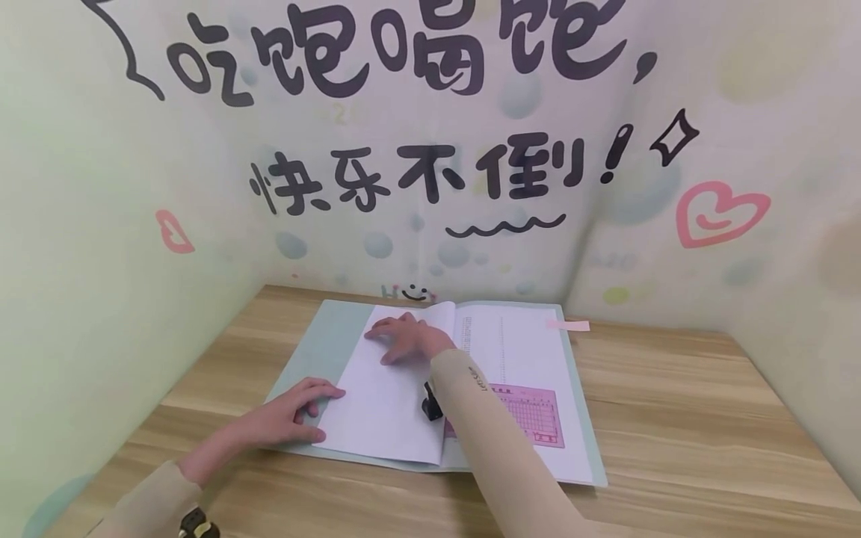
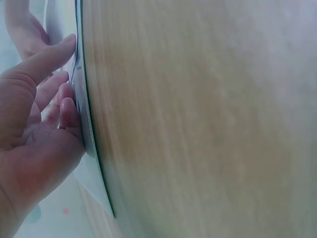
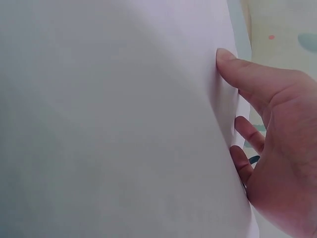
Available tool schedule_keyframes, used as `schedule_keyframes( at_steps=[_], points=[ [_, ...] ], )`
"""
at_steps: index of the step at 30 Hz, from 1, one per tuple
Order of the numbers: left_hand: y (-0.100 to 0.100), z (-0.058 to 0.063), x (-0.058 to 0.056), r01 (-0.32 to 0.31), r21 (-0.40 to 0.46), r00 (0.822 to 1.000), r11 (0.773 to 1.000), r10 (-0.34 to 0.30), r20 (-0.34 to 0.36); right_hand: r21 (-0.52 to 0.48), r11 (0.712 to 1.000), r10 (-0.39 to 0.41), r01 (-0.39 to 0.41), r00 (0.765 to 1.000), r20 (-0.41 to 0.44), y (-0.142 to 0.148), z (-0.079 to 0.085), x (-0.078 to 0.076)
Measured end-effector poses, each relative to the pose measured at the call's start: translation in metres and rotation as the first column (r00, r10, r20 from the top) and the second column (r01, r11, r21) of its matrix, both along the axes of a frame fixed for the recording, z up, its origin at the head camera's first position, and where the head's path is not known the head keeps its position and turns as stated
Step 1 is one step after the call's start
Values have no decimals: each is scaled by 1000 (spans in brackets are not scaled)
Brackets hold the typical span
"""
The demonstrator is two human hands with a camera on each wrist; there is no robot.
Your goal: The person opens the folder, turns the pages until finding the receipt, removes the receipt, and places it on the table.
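A booklet with a light blue cover (image 1: 309,344) lies spread on the table. Its blank white left page (image 1: 383,411) bows upward towards the spine. My left hand (image 1: 289,415) rests at this page's left edge, over the cover, its fingers loosely bent. With spread fingers my right hand (image 1: 406,336) touches the upper part of the same page; in the right wrist view its thumb (image 3: 233,64) lies against the white paper (image 3: 124,124). On the right page (image 1: 531,351) are small columns of print and a pink form (image 1: 538,415), partly behind my right sleeve.
A pink paper strip (image 1: 575,326) sticks out past the booklet's upper right edge. The wood-grain table (image 1: 686,418) extends on both sides. Behind it hangs a pale backdrop (image 1: 377,239) with black lettering. A small black device (image 1: 431,403) sits at my right wrist.
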State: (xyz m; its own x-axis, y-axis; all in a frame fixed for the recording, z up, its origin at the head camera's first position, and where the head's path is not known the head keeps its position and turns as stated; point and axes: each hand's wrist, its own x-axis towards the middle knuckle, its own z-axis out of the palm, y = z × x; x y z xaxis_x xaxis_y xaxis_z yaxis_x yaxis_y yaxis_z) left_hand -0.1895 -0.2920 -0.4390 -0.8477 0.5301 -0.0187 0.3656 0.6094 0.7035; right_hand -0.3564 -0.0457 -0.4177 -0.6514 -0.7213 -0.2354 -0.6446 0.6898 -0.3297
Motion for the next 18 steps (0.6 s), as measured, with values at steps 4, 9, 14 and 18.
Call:
schedule_keyframes(
  at_steps=[4, 9, 14, 18],
  points=[
    [1, 1, 1, 4, 17, 1000, 1000, -4, 2, -4, 1000, -2, 2, 1000, -2, 0, 0, 1],
    [2, 2, 2, 6, 34, 1000, 999, -6, 9, -13, 1000, -14, 14, 1000, 14, 0, 0, 2],
    [2, 1, 2, -8, 20, 1000, 1000, 7, 10, -10, 1000, -29, 29, 999, 22, 0, 1, 2],
    [1, -1, 1, -8, 9, 1000, 1000, 8, -3, -3, 999, -35, 35, 999, 13, 0, 1, 3]
  ],
)
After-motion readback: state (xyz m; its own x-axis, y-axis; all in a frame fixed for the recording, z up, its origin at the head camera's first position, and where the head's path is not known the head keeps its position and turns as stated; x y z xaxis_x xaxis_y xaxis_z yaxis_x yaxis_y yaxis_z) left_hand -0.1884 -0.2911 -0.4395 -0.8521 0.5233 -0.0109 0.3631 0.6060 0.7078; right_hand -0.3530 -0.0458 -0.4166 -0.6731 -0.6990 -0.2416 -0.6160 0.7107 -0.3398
